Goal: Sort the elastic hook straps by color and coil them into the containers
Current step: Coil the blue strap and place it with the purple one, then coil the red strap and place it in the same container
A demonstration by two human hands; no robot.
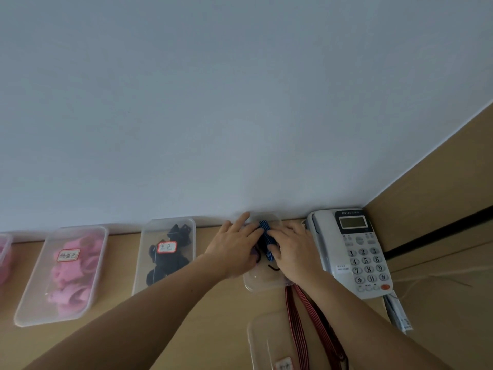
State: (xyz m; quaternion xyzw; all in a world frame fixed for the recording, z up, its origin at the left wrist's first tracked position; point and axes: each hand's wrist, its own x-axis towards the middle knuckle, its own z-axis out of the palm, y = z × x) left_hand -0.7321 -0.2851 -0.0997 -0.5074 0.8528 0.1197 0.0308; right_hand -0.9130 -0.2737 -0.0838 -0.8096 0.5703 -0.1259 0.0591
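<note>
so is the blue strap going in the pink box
No, the left hand and right hand are on the blue strap at the clear container beside the phone, far from the pink box.

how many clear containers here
5 containers: one cut off far left, one holding pink straps, one holding black straps, one under left hand and right hand, one at bottom edge.

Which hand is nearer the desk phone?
Right. The right hand sits just left of the phone, nearly touching; the left hand is farther left, past the blue strap.
</note>
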